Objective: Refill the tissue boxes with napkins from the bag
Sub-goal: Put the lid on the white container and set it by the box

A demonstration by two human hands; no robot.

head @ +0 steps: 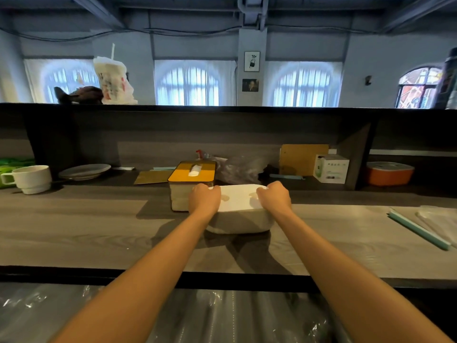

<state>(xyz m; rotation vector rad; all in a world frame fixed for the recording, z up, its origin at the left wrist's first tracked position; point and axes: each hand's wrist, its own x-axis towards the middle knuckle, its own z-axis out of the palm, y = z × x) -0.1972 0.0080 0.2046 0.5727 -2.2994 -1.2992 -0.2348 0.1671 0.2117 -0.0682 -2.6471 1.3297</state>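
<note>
While both hands [204, 198] press napkins [238, 198] into open box [241, 222]

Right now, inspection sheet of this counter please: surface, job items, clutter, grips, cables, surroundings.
Surface: grey wood-grain counter, plastic sheeting along the near edge.
Job's things: white napkin stack in an open white box; yellow-lidded tissue box behind on the left, one tissue poking out.
Clutter: white mug, plates, crumpled plastic bag, small carton, orange container.
Grips: left hand and right hand each on one end of the stack.
Cables: along the far wall.
Surroundings: arched windows.
</note>
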